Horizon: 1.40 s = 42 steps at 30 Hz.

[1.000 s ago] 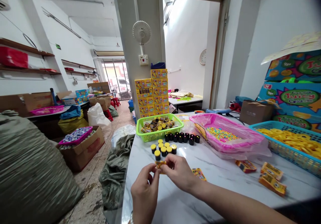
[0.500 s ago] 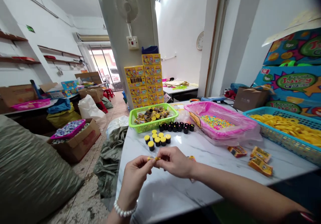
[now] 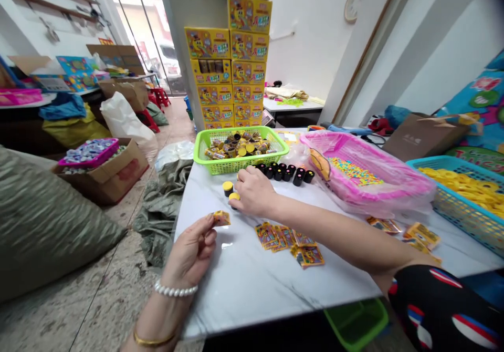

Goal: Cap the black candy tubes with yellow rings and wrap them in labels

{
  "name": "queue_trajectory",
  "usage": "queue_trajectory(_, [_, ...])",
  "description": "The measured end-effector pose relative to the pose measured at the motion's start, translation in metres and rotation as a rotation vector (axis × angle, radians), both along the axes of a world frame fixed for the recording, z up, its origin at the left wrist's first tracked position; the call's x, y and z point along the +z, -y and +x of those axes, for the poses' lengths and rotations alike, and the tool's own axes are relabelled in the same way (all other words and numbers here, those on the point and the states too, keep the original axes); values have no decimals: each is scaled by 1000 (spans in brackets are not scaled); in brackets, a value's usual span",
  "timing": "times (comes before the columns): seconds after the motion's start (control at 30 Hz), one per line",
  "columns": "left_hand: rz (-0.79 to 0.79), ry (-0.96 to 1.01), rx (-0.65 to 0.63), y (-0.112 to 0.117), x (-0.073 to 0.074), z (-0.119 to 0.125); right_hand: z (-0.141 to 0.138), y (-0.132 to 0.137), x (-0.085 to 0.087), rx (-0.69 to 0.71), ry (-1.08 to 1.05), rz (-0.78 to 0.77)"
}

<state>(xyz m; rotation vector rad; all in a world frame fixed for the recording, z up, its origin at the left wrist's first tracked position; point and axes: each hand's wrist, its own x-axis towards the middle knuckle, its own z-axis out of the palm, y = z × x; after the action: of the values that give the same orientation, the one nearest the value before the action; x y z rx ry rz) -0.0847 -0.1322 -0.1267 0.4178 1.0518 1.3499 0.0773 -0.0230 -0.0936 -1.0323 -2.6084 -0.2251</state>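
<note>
My left hand (image 3: 191, 250) pinches a small yellow printed wrapper (image 3: 221, 218) just above the white marble table (image 3: 252, 283). My right hand (image 3: 254, 190) reaches forward and rests, fingers curled down, over the small black containers with yellow lids (image 3: 228, 187); what its fingers hold is hidden. A row of black containers without lids (image 3: 289, 173) stands just beyond it. Several flat yellow wrappers (image 3: 289, 240) lie fanned on the table under my right forearm.
A green basket (image 3: 205, 149) of finished containers stands at the back. A pink basket (image 3: 394, 184) holds coloured candies, a blue basket (image 3: 464, 213) yellow lids. Yellow boxes (image 3: 230, 63) are stacked behind. Sacks and a cardboard box (image 3: 114, 176) lie on the floor at left.
The hands have parted: my right hand left the wrapper and moved forward onto the yellow-lidded containers, while my left hand keeps the wrapper. The camera tilted down and closer.
</note>
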Motion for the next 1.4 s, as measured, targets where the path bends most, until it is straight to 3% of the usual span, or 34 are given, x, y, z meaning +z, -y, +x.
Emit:
queue_trajectory(0.17, [-29,122,7,0,1,-1,-7,-7,-7,67,59,-28])
queue_trajectory(0.27, [-28,145,12,-1,1,-2,-1,-6,-6,111,-80,-153])
queue_trajectory(0.33, [-32,163,21,-1,0,-2,6,-3,-1,141,-346,-431])
queue_trajectory(0.47, [-42,193,17,-1,0,-2,22,7,7,267,-902,-1173])
queue_trajectory(0.53, [-50,197,10,-1,0,0,24,13,6,301,-1017,-1345])
queue_trajectory(0.77, [-60,239,14,-1,4,4,12,26,-11,198,-1030,-1437])
queue_trajectory(1.0, [-77,265,97,-2,5,5,5,36,-10,87,-1096,-1305])
queue_trajectory(1.2, [-85,238,64,-1,5,7,7,41,-9,77,-1097,-1303])
queue_trajectory(1.4, [-106,251,81,-3,9,9,10,41,-4,129,-1353,-1569])
